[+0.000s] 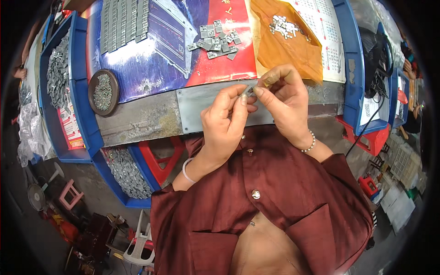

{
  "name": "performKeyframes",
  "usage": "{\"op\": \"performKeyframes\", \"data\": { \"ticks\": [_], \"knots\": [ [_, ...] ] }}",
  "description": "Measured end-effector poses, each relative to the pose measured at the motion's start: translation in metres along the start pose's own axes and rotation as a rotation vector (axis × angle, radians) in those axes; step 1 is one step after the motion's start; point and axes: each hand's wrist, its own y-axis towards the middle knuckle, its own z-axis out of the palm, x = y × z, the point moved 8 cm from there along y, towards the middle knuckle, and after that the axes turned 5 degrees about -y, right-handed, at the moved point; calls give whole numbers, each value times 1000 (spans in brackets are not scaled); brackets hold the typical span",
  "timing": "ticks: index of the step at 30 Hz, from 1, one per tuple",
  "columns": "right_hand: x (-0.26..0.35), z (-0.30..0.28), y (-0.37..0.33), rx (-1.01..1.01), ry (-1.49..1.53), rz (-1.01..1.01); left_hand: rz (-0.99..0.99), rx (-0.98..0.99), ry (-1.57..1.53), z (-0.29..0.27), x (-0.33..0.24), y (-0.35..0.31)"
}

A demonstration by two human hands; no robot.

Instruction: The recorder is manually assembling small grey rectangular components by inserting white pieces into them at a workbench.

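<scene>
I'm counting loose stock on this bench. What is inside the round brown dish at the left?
The round brown dish holds a heap of small grey metal pieces, too small to tell their kind. The heap covers the dish's bottom, so anything beneath it cannot be seen.

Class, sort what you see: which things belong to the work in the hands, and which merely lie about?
In the work: left hand, right hand, small metal piece pinched between them, loose grey pieces.

Lying about: round dish of screws, orange cloth, blue bins, white plastic stool.
</scene>
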Motion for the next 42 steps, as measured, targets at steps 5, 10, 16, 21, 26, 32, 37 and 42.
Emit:
{"op": "performKeyframes", "data": {
  "ticks": [5, 10, 16, 21, 26, 32, 37, 42],
  "knots": [
    [8, 7, -1, 18, -139, -126, 43, -24, 17, -2, -1, 2],
    [2, 11, 2, 25, -125, -72, 67, -55, 33, -3, 0, 2],
    [-7, 14, 5, -66, -73, 14, 117, -64, 115, -6, 4, 2],
    [-11, 20, 6, -56, 115, 74, 137, -45, 144, -5, 7, 4],
    [-28, 26, 10, 30, 373, 209, 173, -101, 120, -9, 4, 7],
    [-40, 28, 10, 187, 530, 380, -151, -29, -209, -9, 17, 9],
    [-31, 24, 5, 221, 396, 323, -263, 17, -276, -10, 17, 5],
    [-24, 20, 2, 247, 305, 246, -292, 48, -228, -7, 14, 2]
  ]
}}
